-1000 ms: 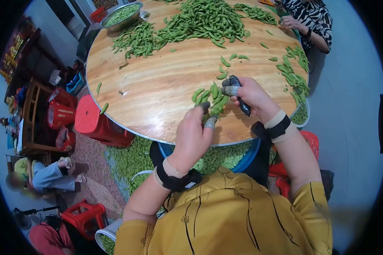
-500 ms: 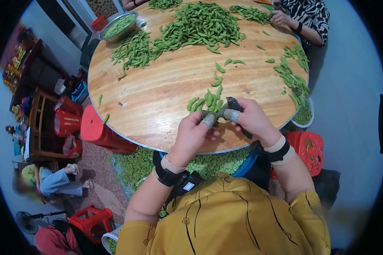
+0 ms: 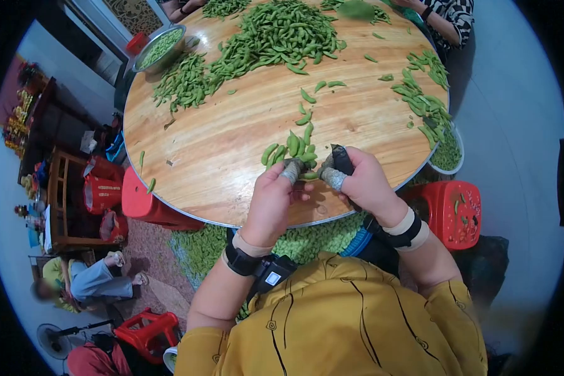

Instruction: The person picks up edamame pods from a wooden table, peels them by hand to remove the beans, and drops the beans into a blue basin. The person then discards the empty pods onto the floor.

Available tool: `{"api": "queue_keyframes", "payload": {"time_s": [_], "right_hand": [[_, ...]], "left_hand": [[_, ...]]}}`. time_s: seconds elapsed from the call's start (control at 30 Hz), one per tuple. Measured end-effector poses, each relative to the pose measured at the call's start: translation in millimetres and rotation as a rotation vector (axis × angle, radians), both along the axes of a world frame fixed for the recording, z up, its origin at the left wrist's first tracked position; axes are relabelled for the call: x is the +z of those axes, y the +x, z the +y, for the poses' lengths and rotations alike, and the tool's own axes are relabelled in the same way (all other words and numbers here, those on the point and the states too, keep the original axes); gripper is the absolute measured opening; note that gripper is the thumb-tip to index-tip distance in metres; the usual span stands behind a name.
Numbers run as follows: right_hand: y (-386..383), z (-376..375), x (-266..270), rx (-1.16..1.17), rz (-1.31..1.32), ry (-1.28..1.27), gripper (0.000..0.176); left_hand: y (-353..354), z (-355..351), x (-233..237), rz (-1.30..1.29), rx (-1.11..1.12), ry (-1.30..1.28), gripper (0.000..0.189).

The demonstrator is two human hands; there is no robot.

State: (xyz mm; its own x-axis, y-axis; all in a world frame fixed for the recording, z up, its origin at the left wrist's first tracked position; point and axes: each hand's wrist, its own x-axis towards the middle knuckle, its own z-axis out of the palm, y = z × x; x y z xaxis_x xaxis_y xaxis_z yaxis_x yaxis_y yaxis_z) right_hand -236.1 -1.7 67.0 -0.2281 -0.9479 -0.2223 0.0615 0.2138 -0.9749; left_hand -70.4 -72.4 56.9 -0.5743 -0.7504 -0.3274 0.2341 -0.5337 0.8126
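Observation:
My left hand (image 3: 272, 197) is closed near the table's front edge, its thumb wrapped in grey tape. A green soybean pod (image 3: 309, 176) sticks out from its fingertips toward the right. My right hand (image 3: 366, 182) is a short gap away, thumb and fingers pinched together, with grey tape on the thumb and a black wrap on a finger. What lies inside that pinch, if anything, is hidden. Just beyond my left fingertips rests a small group of pods (image 3: 293, 144) on the round wooden table (image 3: 232, 144).
A large heap of pods (image 3: 282, 34) covers the table's far side, with a metal bowl of beans (image 3: 160, 50) at its left. More pods (image 3: 420, 100) lie along the right edge, above a white tub (image 3: 448, 153). Red stools (image 3: 451, 213) flank me. Shelled beans (image 3: 319, 241) are below the table edge.
My hands have moved apart from their touching position, and a pod now shows at my left fingertips. The whole view has shifted slightly. A co-worker's hand at the far right has moved.

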Motion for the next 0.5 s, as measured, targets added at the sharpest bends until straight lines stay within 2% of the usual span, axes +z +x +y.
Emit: {"api": "queue_keyframes", "payload": {"time_s": [0.07, 0.23, 0.3, 0.4, 0.5], "right_hand": [[1, 3, -3, -0.011, 0.057, -0.123, 0.016], [-8, 5, -2, -0.043, -0.042, -0.078, 0.015], [-10, 5, 1, -0.061, -0.060, -0.057, 0.015], [-11, 4, 3, -0.025, 0.020, -0.036, 0.013], [-10, 4, -7, 0.059, -0.056, -0.069, 0.013]], "left_hand": [[1, -1, -2, 0.016, -0.026, 0.023, 0.024], [-4, -1, 2, 0.041, -0.015, 0.023, 0.024], [-3, -3, -2, 0.004, -0.049, -0.073, 0.024], [-5, -2, 3, 0.007, -0.067, -0.138, 0.023], [-7, -1, 10, 0.014, -0.063, -0.166, 0.022]]}}
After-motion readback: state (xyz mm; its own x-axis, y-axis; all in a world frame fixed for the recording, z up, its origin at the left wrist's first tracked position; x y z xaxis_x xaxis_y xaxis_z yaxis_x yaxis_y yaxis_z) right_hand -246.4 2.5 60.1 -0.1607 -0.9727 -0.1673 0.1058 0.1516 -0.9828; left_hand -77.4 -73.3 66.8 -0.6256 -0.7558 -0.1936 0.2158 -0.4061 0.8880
